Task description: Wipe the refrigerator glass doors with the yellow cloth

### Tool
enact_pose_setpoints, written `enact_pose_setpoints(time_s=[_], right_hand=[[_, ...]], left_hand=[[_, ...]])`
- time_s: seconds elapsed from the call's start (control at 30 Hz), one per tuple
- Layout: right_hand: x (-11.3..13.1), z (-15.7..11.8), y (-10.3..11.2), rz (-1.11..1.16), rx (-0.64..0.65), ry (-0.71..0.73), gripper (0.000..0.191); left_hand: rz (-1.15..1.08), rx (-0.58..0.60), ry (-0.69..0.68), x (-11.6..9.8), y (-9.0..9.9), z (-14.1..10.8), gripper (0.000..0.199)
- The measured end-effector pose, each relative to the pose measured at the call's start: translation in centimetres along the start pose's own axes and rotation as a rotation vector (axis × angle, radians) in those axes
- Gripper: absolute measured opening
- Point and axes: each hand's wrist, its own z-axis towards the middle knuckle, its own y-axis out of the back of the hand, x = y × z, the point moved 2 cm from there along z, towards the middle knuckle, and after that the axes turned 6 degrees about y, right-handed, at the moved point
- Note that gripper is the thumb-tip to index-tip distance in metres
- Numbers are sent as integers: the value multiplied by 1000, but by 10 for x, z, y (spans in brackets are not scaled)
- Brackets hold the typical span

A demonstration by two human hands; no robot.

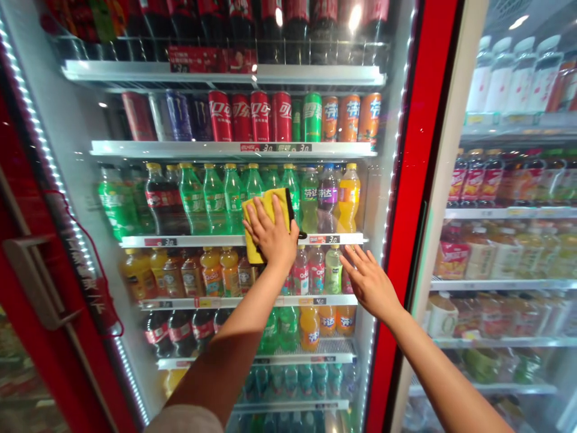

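Observation:
My left hand presses a yellow cleaning cloth with a dark edge flat against the glass door of a drinks fridge. Its fingers are spread over the cloth, which has a small black loop at its right side. To the right and slightly lower, my right hand has its fingers stretched out, with nothing held, at the glass near the door's red right frame. Whether its whole palm touches the glass, I cannot tell. Behind the glass, green soda bottles stand close to the cloth.
White shelves inside carry rows of cans and bottles. A metal door handle is at the left, with a red cord hanging beside it. Another fridge with bottles stands to the right.

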Motion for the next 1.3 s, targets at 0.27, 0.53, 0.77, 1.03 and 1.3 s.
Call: enact_pose_setpoints(time_s=[0.27,0.53,0.77,1.03,1.3], right_hand=[[-10,-15,-1,-14,4,3,69],[-32,-30,10,-22,-17,-64,77],[-41,-43,12,-51,29,-101,79],[-49,-52,17,-129,35,-121,74],[-55,-52,24,-126,73,-207,67]], left_hand=[[38,279,-591,26,-13,-77,85],[10,44,-159,-14,-12,-31,86],[-8,144,-469,-60,-35,-55,94],[3,244,-832,-16,-26,-58,92],[-42,172,-591,-105,-44,-49,91]])
